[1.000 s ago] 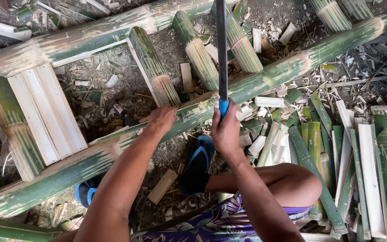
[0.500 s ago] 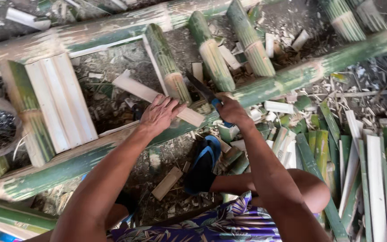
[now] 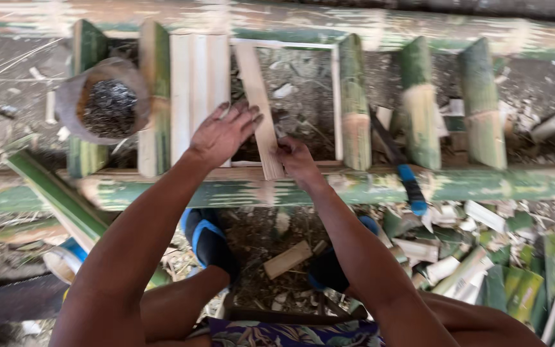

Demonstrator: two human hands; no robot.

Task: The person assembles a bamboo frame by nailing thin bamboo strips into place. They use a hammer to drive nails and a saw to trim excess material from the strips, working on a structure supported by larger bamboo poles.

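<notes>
The blue-handled knife [image 3: 398, 166], in the right hand a moment ago, now lies across the near bamboo rail [image 3: 483, 185] — put down, blade toward the frame. Both hands have moved to a pale split-bamboo slat [image 3: 259, 109]. Left hand [image 3: 223, 133] is spread flat, fingers over the slat and the laid slats [image 3: 199, 96] beside it; right hand [image 3: 295, 160] pinches the slat's near end at the rail. Cutting has given way to fitting — the slat sits slightly askew across the frame. A tin of small dark bits [image 3: 106, 108] stands left.
</notes>
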